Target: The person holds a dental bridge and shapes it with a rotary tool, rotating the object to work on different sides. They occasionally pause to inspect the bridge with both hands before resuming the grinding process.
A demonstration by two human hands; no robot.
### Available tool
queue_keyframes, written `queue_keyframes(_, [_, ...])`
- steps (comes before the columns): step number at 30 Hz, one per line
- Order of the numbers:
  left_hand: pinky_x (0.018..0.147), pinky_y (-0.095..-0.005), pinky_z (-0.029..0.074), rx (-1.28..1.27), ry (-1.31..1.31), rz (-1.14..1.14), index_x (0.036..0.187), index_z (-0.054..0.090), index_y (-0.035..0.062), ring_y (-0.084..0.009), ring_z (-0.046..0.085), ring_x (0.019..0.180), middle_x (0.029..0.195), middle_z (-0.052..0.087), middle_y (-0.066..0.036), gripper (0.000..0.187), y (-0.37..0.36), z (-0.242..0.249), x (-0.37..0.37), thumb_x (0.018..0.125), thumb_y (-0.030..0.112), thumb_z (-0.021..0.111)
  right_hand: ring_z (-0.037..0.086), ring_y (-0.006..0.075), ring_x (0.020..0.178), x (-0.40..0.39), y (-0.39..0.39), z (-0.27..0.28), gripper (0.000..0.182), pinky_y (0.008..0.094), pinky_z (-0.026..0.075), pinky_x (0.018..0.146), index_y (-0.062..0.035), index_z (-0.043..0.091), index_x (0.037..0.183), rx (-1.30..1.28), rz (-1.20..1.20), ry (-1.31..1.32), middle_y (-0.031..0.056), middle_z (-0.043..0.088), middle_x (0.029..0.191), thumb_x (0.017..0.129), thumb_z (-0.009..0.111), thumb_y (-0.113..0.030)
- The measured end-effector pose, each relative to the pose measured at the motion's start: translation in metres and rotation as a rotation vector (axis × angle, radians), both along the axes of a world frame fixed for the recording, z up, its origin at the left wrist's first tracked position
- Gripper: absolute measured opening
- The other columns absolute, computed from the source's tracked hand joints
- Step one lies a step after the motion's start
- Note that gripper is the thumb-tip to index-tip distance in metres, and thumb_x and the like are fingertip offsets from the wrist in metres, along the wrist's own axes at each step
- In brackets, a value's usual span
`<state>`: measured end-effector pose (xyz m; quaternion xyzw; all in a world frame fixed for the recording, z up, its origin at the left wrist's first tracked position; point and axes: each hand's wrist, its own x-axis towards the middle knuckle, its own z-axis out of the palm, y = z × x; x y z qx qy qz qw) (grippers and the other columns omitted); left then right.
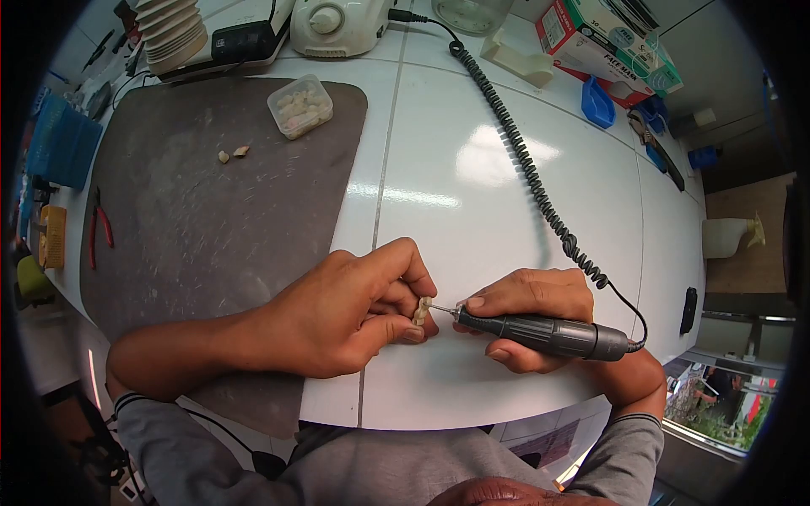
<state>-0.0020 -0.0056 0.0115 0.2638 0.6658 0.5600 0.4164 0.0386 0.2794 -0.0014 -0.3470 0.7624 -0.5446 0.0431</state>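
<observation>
My left hand (pixel 371 312) is closed in a pinch on a small cream tooth-like piece (pixel 421 311), held near the front edge of the white tabletop. From the right, my right hand (pixel 533 312) wraps round a black rotary handpiece (pixel 553 335), thumb along its front end. The thin metal bit (pixel 443 309) of the handpiece points left, its tip right at the cream piece. A coiled black cord (pixel 523 152) runs from the back of the handpiece up to a white control box (pixel 329 24) with a round dial.
On the brown mat (pixel 219 202) at left are a clear tub (pixel 300 107) of pale pieces, two loose bits (pixel 232 154) and red-handled pliers (pixel 99 228). A glove box (pixel 603 51), blue tray (pixel 597 103) and cutters (pixel 656 150) lie back right. The cord crosses the white table.
</observation>
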Motion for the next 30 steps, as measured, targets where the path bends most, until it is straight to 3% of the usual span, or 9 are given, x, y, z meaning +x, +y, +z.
queue_keyframes(10, [0.092, -0.0287, 0.061, -0.002, -0.008, 0.014, 0.119, 0.049, -0.0068, -0.0224, 0.077, 0.109, 0.107, 0.079, -0.021, 0.028, 0.0004, 0.0001, 0.0006, 0.1, -0.003, 0.069, 0.082, 0.0274, 0.086, -0.0019, -0.0006, 0.0006, 0.037, 0.0353, 0.067, 0.08, 0.0012, 0.076, 0.112, 0.027, -0.001, 0.05, 0.0151, 0.081, 0.091, 0.087, 0.085, -0.025])
queue_keyframes(16, [0.088, -0.0274, 0.061, -0.029, 0.017, 0.002, 0.118, 0.049, -0.0066, -0.0214, 0.078, 0.106, 0.106, 0.079, -0.021, 0.029, 0.0002, 0.0019, 0.0, 0.1, 0.0, 0.071, 0.081, 0.0257, 0.084, -0.0001, -0.0021, -0.0008, 0.035, 0.0333, 0.067, 0.074, -0.0033, 0.079, 0.116, 0.0, -0.017, 0.043, 0.0145, 0.081, 0.098, 0.088, 0.084, -0.023])
queue_keyframes(22, [0.086, -0.027, 0.061, -0.005, 0.03, 0.015, 0.118, 0.05, -0.0066, -0.0206, 0.078, 0.103, 0.103, 0.079, -0.021, 0.03, -0.0002, 0.0001, -0.0005, 0.1, 0.002, 0.072, 0.082, 0.0285, 0.087, -0.0011, 0.0004, 0.0009, 0.038, 0.0362, 0.067, 0.081, 0.0014, 0.077, 0.112, 0.039, 0.021, 0.018, 0.0158, 0.082, 0.092, 0.086, 0.086, -0.025])
queue_keyframes(25, [0.086, -0.027, 0.061, -0.019, 0.031, 0.011, 0.118, 0.051, -0.0067, -0.0203, 0.078, 0.103, 0.102, 0.079, -0.02, 0.03, -0.0004, -0.0005, -0.0002, 0.1, 0.002, 0.072, 0.081, 0.0259, 0.084, 0.001, -0.0005, -0.0006, 0.035, 0.0325, 0.067, 0.074, -0.0032, 0.079, 0.117, 0.02, 0.004, 0.0, 0.0149, 0.081, 0.097, 0.089, 0.084, -0.024])
queue_keyframes(30, [0.087, -0.0274, 0.061, -0.036, 0.033, 0.003, 0.118, 0.051, -0.0073, -0.0207, 0.078, 0.103, 0.102, 0.079, -0.02, 0.03, -0.0004, 0.0007, -0.0004, 0.1, 0.002, 0.073, 0.081, 0.0261, 0.084, -0.0001, -0.0006, 0.0002, 0.035, 0.0328, 0.067, 0.074, -0.0011, 0.078, 0.116, 0.0, 0.02, 0.003, 0.0155, 0.081, 0.098, 0.089, 0.084, -0.024])
